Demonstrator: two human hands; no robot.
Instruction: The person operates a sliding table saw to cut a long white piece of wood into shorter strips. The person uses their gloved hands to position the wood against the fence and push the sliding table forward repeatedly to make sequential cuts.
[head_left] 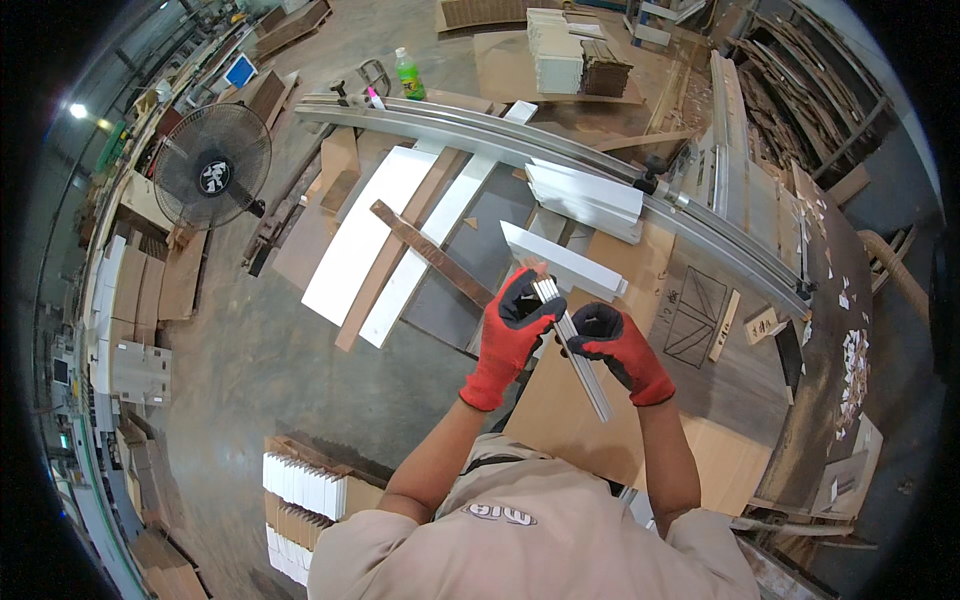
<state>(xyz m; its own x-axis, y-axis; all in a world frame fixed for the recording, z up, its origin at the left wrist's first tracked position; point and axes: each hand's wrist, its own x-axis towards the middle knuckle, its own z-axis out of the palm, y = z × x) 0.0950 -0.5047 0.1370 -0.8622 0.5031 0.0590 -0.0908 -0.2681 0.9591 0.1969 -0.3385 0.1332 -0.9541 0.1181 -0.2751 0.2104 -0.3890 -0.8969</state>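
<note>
Both my hands wear red gloves with dark grey palms and are raised in front of my chest. Between them is a slim bundle of narrow white-edged strips (590, 382), tilted with its lower end toward me. The fingers of my left hand (512, 322) wrap round its upper end. My right hand (622, 352) pinches it farther down, thumb and fingers closed on its side. Just beyond the hands lies a white strip (562, 258), with a stack of white strips (585, 198) behind it. A brown wooden strip (430, 252) runs toward my left glove.
A long metal rail (460, 135) crosses the far side of the worktable. White panels (370, 235) lie on the left part. A brown board (690, 318) with a pencil drawing is at right. A green bottle (409, 75) and a fan (213, 165) stand beyond. Stacked white-edged pieces (303, 487) sit lower left.
</note>
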